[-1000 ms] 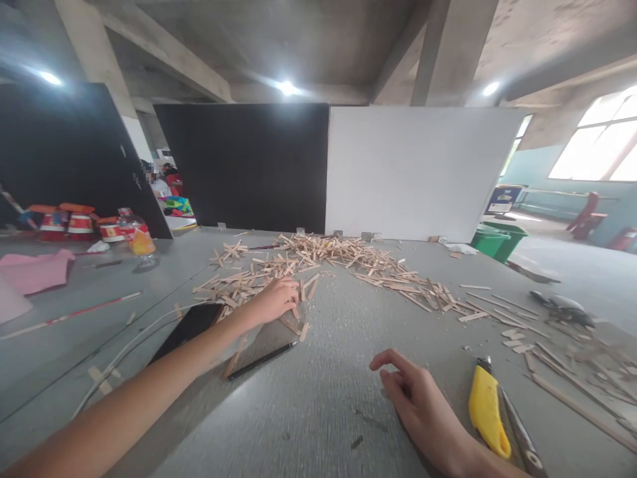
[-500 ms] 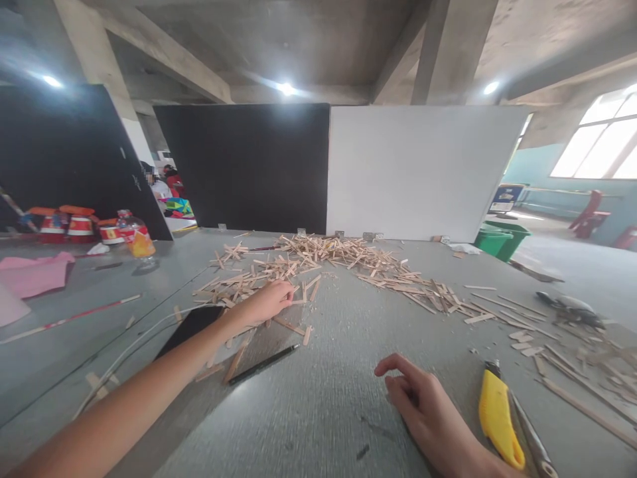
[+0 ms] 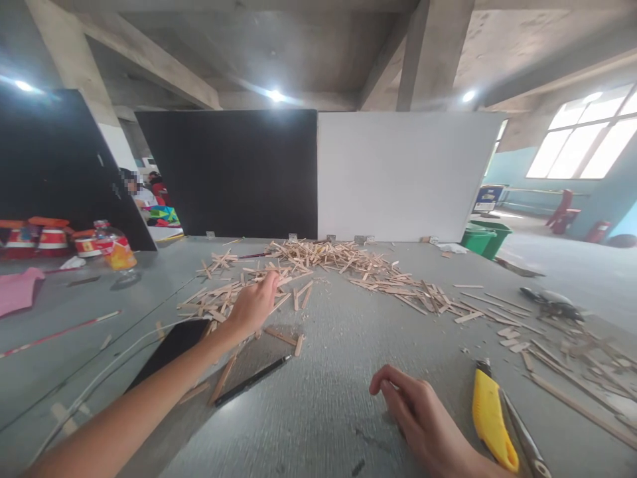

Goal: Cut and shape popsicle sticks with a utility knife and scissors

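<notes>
My left hand [image 3: 253, 304] reaches over the left part of a pile of thin wooden sticks [image 3: 343, 255]. Its fingers are drawn together at the sticks, and whatever lies between the fingertips is hidden. Under that forearm is a flat black device [image 3: 166, 348] with a white cable [image 3: 112, 365]. A black pen [image 3: 253, 380] lies just in front of the hand, beside a few loose sticks. On the grey table, my right hand [image 3: 418, 408] rests with its fingers curled in and nothing seen in them. To its right is a yellow utility knife [image 3: 492, 418] with a slim metal tool [image 3: 522, 435] alongside.
Black [image 3: 239, 176] and white [image 3: 398, 176] panels stand along the table's back edge. A bottle [image 3: 115, 249], red-and-white cups [image 3: 52, 240] and pink paper [image 3: 18, 291] are at the left. Scattered wood strips [image 3: 572, 398] and a dark tool [image 3: 552, 304] lie at the right. A person sits beyond the panels.
My left hand has lifted slightly and turned, its fingers drawing closer together at the sticks. The right hand has curled in a little more. The whole view has shifted slightly to the right.
</notes>
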Tool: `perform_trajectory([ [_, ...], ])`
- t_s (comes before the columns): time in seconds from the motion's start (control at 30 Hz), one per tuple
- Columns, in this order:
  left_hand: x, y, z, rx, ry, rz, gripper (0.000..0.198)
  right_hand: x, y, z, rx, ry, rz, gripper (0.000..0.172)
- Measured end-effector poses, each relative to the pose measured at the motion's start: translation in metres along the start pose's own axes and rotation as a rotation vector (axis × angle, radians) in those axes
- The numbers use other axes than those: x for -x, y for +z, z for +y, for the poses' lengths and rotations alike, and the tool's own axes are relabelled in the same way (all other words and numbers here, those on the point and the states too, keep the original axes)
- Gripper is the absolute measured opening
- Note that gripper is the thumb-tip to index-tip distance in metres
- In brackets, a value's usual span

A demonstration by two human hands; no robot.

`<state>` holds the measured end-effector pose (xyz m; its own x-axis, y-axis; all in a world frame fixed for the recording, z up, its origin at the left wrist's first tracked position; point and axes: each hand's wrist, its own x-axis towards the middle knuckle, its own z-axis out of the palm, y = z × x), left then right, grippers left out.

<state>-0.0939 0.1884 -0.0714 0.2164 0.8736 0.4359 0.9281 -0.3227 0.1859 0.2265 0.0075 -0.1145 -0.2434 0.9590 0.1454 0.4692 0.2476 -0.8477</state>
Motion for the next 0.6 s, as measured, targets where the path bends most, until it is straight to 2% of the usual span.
perform_trajectory([
  [0.2,0.003,-0.007,0.007,-0.089,-0.048,-0.026,0.026,0.002,0.003,0.006,0.083,0.004,0.019,0.042],
  [0.37,0.004,-0.012,0.019,-0.133,-0.052,-0.033,0.025,0.007,0.002,-0.005,0.197,-0.017,0.053,0.041],
  [0.5,0.007,-0.016,0.040,-0.123,-0.013,-0.064,0.022,0.011,0.001,-0.015,0.292,-0.136,0.047,0.033],
  [0.6,0.015,-0.022,0.063,-0.073,0.052,-0.124,0.028,0.014,0.002,-0.017,0.432,-0.314,-0.034,0.025],
])
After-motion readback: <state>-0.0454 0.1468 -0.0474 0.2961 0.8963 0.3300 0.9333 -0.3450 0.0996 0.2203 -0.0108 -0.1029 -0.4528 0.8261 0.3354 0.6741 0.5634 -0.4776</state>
